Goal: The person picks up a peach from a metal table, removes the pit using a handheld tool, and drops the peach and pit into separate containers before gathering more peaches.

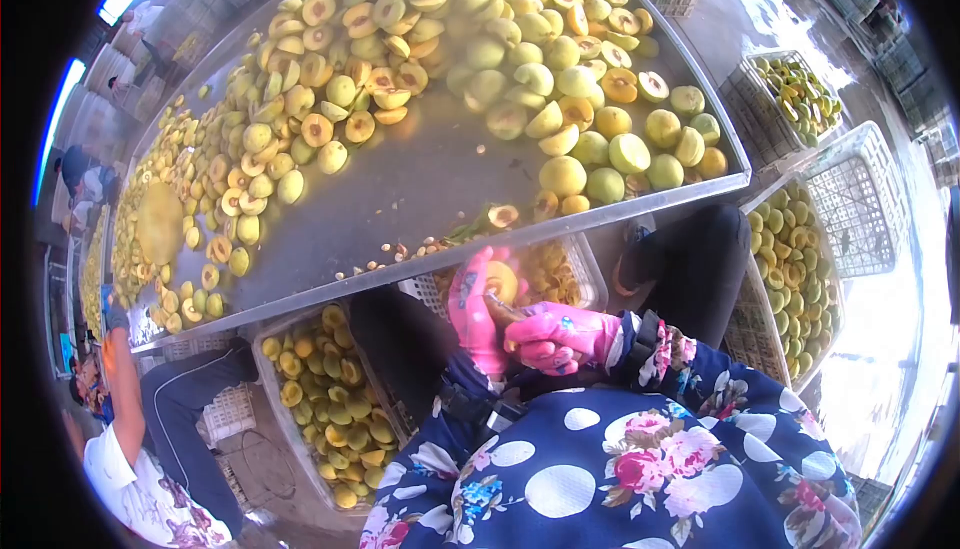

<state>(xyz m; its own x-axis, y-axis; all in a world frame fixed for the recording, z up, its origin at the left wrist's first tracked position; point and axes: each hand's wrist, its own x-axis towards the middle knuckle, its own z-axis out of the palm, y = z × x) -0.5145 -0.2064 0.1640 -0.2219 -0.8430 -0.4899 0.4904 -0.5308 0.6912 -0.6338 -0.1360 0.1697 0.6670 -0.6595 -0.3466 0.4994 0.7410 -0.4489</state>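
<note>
Both my hands wear pink gloves and meet in front of my body, just below the table's near edge. A yellow fruit (499,281) sits in my left hand (474,311), with the fingers up around it. My right hand (566,336) is closed around the handle of a small tool (503,313), whose tip reaches the fruit; its exact shape is hard to make out. Under the hands stands a white basket (591,275) with yellow peels or pieces. Near the edge above lie a halved fruit (503,216) and several loose pits (430,245).
Heaps of halved and whole fruit (300,99) lie on the metal table (400,184). Fruit-filled crates stand at my left (335,404) and right (790,279), another (795,99) farther right. A co-worker (150,469) sits at the left, one arm at the table.
</note>
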